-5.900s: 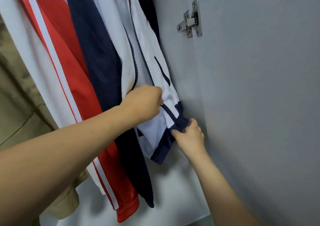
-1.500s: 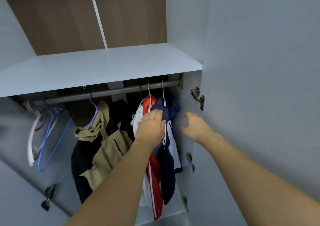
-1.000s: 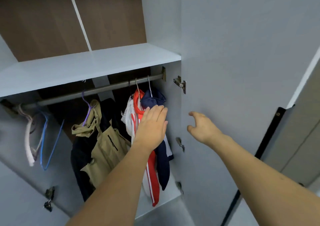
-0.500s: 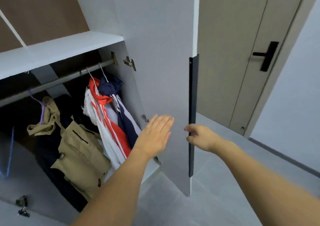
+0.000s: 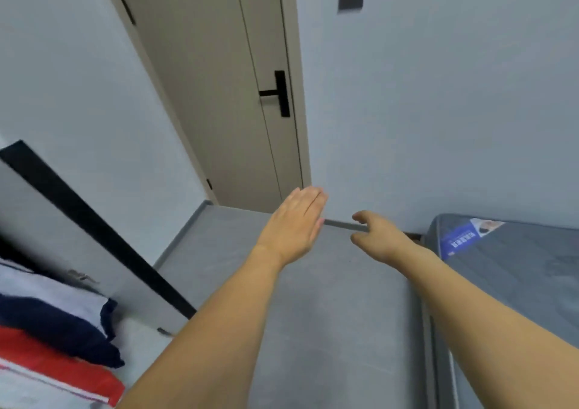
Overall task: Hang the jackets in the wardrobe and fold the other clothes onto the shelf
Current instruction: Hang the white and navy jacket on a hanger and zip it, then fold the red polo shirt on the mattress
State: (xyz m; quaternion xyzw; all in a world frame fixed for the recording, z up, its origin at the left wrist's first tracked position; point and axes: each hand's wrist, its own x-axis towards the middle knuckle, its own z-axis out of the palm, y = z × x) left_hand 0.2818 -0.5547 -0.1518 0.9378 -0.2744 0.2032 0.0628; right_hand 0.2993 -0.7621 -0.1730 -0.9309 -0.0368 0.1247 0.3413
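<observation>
The left hand (image 5: pixel 293 225) is held flat in mid-air with straight fingers pressed together, and nothing is grasped by it. The right hand (image 5: pixel 380 236), at its three o'clock and just apart, is seen loosely curled and likewise empty. Beneath both, a grey tiled floor (image 5: pixel 329 314) is spread. At five o'clock from the hands, a grey-blue mattress with a blue printed label (image 5: pixel 517 271) is found; no clothes can be seen on the part in view. At twelve o'clock, a beige room door with a black lever handle (image 5: pixel 225 95) is shut. At eight o'clock, the grey wardrobe door with a black edge strip (image 5: pixel 94 227) stands ajar, and beyond it the hung red, white and navy jackets (image 5: pixel 53 330) are glimpsed, blurred. A stumble against the mattress edge could be caused by the fast turn, or remaining garments could be overlooked.
</observation>
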